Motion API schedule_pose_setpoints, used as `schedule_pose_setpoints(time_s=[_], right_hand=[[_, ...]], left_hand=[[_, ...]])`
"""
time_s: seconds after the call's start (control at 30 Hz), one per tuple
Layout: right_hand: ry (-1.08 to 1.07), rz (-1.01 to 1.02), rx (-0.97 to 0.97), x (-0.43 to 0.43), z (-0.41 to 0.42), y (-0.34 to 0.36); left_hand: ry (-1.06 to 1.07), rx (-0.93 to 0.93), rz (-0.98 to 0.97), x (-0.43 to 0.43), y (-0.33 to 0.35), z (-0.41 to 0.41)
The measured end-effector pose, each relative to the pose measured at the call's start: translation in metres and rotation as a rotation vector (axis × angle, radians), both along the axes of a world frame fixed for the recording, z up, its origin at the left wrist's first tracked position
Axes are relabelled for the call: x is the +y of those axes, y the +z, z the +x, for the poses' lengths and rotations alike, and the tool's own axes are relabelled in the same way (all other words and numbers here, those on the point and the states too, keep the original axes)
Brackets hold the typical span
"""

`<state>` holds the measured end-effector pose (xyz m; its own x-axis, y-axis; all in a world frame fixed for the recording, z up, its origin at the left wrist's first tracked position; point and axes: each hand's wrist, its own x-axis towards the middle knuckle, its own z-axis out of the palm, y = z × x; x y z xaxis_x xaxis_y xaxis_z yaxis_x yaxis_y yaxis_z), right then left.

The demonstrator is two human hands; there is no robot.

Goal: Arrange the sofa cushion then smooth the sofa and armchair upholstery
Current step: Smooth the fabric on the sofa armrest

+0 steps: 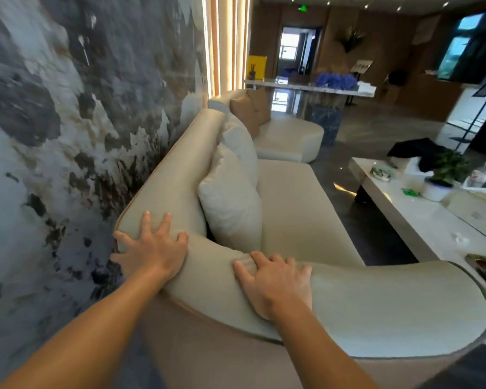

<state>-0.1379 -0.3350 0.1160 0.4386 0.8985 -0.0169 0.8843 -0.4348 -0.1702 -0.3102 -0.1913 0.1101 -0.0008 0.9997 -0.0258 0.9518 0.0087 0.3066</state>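
Note:
A cream sofa (298,203) runs away from me along the marbled wall. Its curved backrest and arm (376,304) wraps around in front of me. My left hand (152,245) lies flat with fingers spread on the corner of the backrest. My right hand (275,282) presses palm down on the top of the arm, bunching a small fold of upholstery at the fingertips. A cream cushion (230,203) stands upright against the backrest, with a second cream cushion (240,144) behind it.
A second cream seat (289,138) with tan cushions (253,110) stands farther along the wall. A low white coffee table (421,217) at right carries a potted plant (443,175), a water bottle (480,175) and dark cloth (421,151). Dark glossy floor lies between.

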Motion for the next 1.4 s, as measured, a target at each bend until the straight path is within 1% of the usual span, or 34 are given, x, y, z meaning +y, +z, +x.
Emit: schedule_pose_setpoints(time_s=[0.27, 0.33, 0.4, 0.47, 0.5, 0.53, 0.57, 0.6, 0.63, 0.7, 0.8, 0.87, 0.97, 1.2, 1.4], right_hand=[[-0.046, 0.03, -0.01, 0.08, 0.0, -0.009], [-0.066, 0.02, 0.001, 0.099, -0.003, -0.007], [-0.054, -0.031, 0.06, 0.117, -0.005, -0.003], [0.025, -0.1, 0.147, 0.123, 0.004, 0.001], [0.072, -0.12, 0.181, 0.12, 0.015, 0.003], [0.11, -0.134, 0.198, 0.115, 0.029, 0.003], [0.123, -0.144, 0.197, 0.11, 0.043, 0.003], [0.111, -0.149, 0.174, 0.104, 0.055, 0.001], [0.088, -0.143, 0.139, 0.1, 0.063, -0.001], [0.063, -0.107, 0.107, 0.098, 0.067, -0.004], [0.092, -0.068, 0.066, 0.102, 0.064, -0.007], [0.097, -0.032, 0.077, 0.1, 0.064, -0.006], [0.103, -0.001, 0.116, 0.094, 0.064, -0.003], [0.132, -0.018, 0.136, 0.062, 0.056, 0.0], [0.114, -0.035, 0.095, 0.027, 0.042, -0.002]], left_hand=[[-0.041, -0.002, 0.04, 0.09, -0.01, -0.003], [-0.056, 0.011, 0.023, 0.11, -0.009, -0.003], [-0.052, 0.054, -0.026, 0.125, -0.006, -0.001], [-0.055, 0.114, -0.057, 0.133, 0.005, 0.003], [-0.117, 0.178, -0.025, 0.134, 0.013, 0.006], [-0.247, 0.243, 0.046, 0.135, 0.017, 0.011], [-0.443, 0.282, 0.112, 0.135, 0.02, 0.016], [-0.632, 0.27, 0.118, 0.131, 0.022, 0.022], [-0.744, 0.23, 0.057, 0.124, 0.02, 0.028], [-0.813, 0.246, -0.033, 0.117, 0.013, 0.037], [-0.797, 0.306, 0.013, 0.112, 0.009, 0.041], [-0.791, 0.265, 0.065, 0.11, 0.011, 0.037], [-0.791, 0.261, 0.063, 0.104, 0.012, 0.038], [-0.762, 0.223, 0.088, 0.065, 0.008, 0.025], [-0.744, 0.211, 0.129, 0.027, 0.004, 0.008]])
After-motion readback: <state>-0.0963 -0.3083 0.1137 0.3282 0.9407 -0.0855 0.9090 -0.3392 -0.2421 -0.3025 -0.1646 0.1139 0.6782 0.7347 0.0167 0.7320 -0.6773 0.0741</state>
